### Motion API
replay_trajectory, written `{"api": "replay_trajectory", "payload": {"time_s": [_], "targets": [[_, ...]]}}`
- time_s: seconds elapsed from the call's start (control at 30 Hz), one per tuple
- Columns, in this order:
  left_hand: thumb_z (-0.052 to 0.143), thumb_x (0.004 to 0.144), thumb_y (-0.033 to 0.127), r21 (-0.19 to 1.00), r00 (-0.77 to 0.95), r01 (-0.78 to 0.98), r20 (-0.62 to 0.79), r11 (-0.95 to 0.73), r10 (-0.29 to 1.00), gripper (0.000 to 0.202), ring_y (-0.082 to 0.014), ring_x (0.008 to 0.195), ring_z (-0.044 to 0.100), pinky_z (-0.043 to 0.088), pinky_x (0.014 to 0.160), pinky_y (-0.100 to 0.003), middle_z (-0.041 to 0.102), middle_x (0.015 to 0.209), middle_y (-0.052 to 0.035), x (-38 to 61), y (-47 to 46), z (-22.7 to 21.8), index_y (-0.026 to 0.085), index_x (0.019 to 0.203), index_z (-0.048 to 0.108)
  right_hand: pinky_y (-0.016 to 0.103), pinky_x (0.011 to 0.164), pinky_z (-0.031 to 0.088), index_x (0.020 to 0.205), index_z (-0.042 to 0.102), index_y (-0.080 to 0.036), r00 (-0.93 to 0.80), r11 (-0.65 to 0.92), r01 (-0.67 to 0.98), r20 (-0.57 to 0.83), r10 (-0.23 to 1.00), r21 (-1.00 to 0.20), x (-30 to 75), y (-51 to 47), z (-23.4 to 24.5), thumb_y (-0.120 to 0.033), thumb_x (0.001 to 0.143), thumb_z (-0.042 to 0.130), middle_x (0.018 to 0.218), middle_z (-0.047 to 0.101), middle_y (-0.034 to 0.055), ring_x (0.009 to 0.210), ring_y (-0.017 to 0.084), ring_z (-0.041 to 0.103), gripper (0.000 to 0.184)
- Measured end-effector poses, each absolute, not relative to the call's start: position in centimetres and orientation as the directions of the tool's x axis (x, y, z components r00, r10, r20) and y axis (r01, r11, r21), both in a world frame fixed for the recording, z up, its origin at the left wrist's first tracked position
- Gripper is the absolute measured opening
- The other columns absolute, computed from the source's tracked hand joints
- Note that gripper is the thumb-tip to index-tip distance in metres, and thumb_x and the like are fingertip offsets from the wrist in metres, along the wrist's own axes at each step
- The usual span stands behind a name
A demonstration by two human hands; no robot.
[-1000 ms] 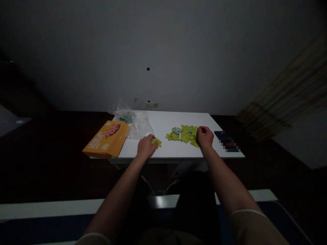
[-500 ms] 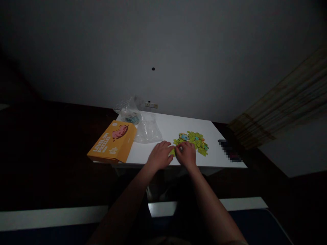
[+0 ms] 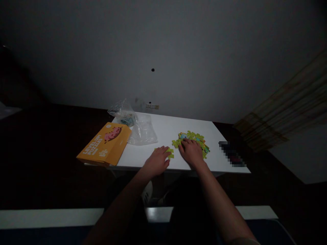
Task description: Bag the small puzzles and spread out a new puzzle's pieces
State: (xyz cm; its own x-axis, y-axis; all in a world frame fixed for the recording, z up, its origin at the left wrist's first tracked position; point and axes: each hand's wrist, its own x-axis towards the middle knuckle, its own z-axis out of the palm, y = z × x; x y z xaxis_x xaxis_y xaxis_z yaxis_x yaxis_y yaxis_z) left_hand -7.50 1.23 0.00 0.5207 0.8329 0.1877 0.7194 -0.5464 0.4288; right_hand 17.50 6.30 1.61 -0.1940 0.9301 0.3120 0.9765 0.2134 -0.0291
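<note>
Since the half-second-earlier picture your hands have parted: the left hand (image 3: 157, 160) has drawn back toward the near edge of the surface (image 3: 163, 131), and the right hand (image 3: 191, 152) has shifted onto the pile of puzzle pieces (image 3: 195, 139).

Head view: your left hand lies palm down, fingers loosely spread, its fingertips touching a small green piece (image 3: 169, 152) that lies apart from the pile, just left of it. Whether it pinches the piece cannot be told. Your right hand rests open on the near left part of the pile, gripping nothing visible. The pile lies forward and to the right of both hands, so the right hand is nearer; its long axis runs left to right. An orange puzzle box (image 3: 105, 144) overhangs the left edge, with a clear plastic bag (image 3: 139, 127) just beyond it.
</note>
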Motion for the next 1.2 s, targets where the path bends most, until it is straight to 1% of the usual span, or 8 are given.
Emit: {"api": "replay_trajectory", "payload": {"time_s": [0.2,0.33,0.47,0.53,0.63,0.9,1.07,1.2], "targets": [[0.059,0.110,0.041,0.334,0.479,0.803,0.133,-0.494,0.868,0.057,-0.0439,0.171,0.033,0.029,0.137,-0.067,0.045,0.182,-0.0076,-5.1,-0.6,0.5,0.032,0.166,0.057,0.054,0.108,0.045,0.116,0.083,-0.021,-0.222,0.290,0.952,0.432,0.874,-0.099,20.7,6.5,0.1,-0.032,0.112,0.049,0.138,0.081,0.0149,0.126,0.037,0.067,0.035],[0.062,0.108,0.044,0.331,0.497,0.801,0.095,-0.498,0.862,0.051,-0.0423,0.166,0.041,0.032,0.136,-0.065,0.054,0.176,-0.0090,-4.5,0.5,1.8,0.032,0.158,0.064,0.053,0.110,0.045,0.111,0.083,-0.023,-0.173,0.292,0.938,0.480,0.860,-0.185,21.5,6.4,-0.5,-0.036,0.111,0.051,0.135,0.080,0.0148,0.128,0.038,0.063,0.034],[0.063,0.106,0.040,0.310,0.443,0.827,0.157,-0.470,0.883,0.049,-0.0365,0.151,0.058,0.038,0.133,-0.051,0.069,0.154,-0.0185,-2.4,4.8,3.4,0.018,0.150,0.068,0.062,0.116,0.042,0.135,0.078,-0.019,-0.132,0.253,0.947,0.473,0.871,-0.201,21.3,6.7,-0.7,-0.050,0.102,0.065,0.153,0.069,0.0209,0.144,0.047,0.050,0.047],[0.067,0.103,0.046,0.301,0.361,0.872,0.140,-0.387,0.922,0.061,-0.0410,0.152,0.055,0.039,0.132,-0.052,0.063,0.159,-0.0265,-0.7,7.2,3.6,0.009,0.152,0.064,0.063,0.117,0.042,0.141,0.075,-0.018,-0.104,0.222,0.951,0.452,0.886,-0.216,21.3,6.8,-0.8,-0.051,0.101,0.067,0.155,0.067,0.0221,0.148,0.049,0.047,0.053],[0.073,0.099,0.053,0.321,0.347,0.881,0.058,-0.346,0.936,0.069,-0.0460,0.158,0.049,0.038,0.132,-0.056,0.055,0.167,-0.0302,1.5,9.8,3.1,0.006,0.149,0.065,0.062,0.116,0.043,0.141,0.076,-0.020,-0.080,0.203,0.951,0.449,0.890,-0.233,21.4,6.9,-0.9,-0.049,0.102,0.067,0.151,0.070,0.0207,0.146,0.048,0.049,0.049],[0.081,0.093,0.038,0.380,0.396,0.843,0.040,-0.380,0.917,0.045,-0.0375,0.152,0.056,0.043,0.129,-0.045,0.068,0.154,-0.0185,0.2,11.6,2.8,0.018,0.132,0.075,0.057,0.112,0.043,0.128,0.080,-0.019,-0.027,0.205,0.934,0.513,0.858,-0.293,21.7,6.9,-0.6,-0.040,0.111,0.051,0.135,0.079,0.0185,0.135,0.042,0.057,0.040],[0.081,0.088,0.031,0.387,0.301,0.875,0.032,-0.289,0.953,0.043,-0.0393,0.140,0.063,0.050,0.121,-0.047,0.073,0.142,-0.0200,-3.3,11.8,3.4,0.017,0.128,0.075,0.054,0.110,0.043,0.124,0.081,-0.019,0.000,0.197,0.933,0.547,0.837,-0.302,21.9,6.9,-0.4,-0.038,0.114,0.045,0.122,0.082,0.0187,0.132,0.040,0.060,0.042],[0.071,0.091,0.020,0.395,0.267,0.877,0.071,-0.273,0.961,0.045,-0.0369,0.143,0.061,0.048,0.124,-0.047,0.070,0.147,-0.0210,-4.7,10.4,3.5,0.015,0.136,0.071,0.052,0.110,0.043,0.120,0.081,-0.020,-0.032,0.266,0.908,0.578,0.815,-0.325,22.0,6.7,-0.5,-0.041,0.114,0.046,0.119,0.082,0.0179,0.124,0.036,0.066,0.042]]}}
